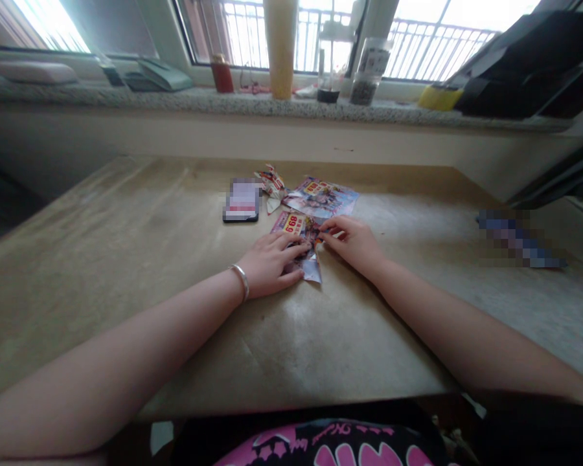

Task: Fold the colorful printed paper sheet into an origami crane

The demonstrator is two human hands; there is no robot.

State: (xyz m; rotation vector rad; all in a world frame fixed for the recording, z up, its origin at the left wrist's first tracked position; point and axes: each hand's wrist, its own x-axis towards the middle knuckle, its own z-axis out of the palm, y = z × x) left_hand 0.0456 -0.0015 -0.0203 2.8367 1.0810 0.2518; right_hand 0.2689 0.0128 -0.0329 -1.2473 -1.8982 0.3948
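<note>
The left hand (268, 264), wearing a silver bangle (240, 281), lies open with fingers spread, pressing down on a folded glossy flyer (294, 226) near the middle of the counter (175, 310). The right hand (350, 244) curls closed, pinching the flyer's right edge. Just beyond lie a second flyer sheet (320, 197), a crumpled flyer scrap (271, 184) and, to their left, a phone (241, 200) with a blurred screen.
</note>
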